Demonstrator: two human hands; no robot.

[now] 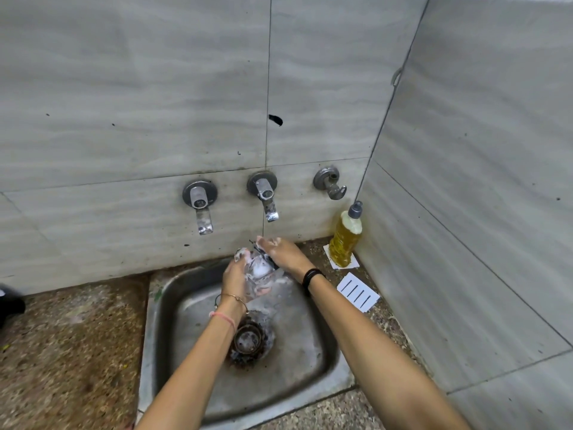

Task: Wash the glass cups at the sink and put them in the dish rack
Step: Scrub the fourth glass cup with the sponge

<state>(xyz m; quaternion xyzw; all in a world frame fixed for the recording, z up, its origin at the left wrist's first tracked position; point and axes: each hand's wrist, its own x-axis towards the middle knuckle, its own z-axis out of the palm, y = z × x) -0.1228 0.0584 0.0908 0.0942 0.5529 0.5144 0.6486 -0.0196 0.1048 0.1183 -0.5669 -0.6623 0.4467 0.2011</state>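
Glass cup position: I see the glass cup (259,276) held tilted over the back of the steel sink (186,308), below the right-hand tap (269,203), and coated in foam.
Reason for position: I judge it is kept over the basin so suds fall inside, and near the spout for rinsing.
Left hand: the left hand (237,274) wraps the cup's body from the left, with the fingers curled firmly on the glass.
Right hand: the right hand (286,252) sits at the cup's far end, foamy, over a dark item (268,259), possibly a scrubber. I cannot tell whether its fingers close on it.
Second cup: a round vessel (248,338), seemingly another cup, stands on the drain with suds inside, likely awaiting its turn.
Soap bottle: the dish soap bottle (345,240) stands upright at the corner, right of the sink.
Dish rack: not in view.
Stage: in my judgement soaping, with the rinse not yet done.
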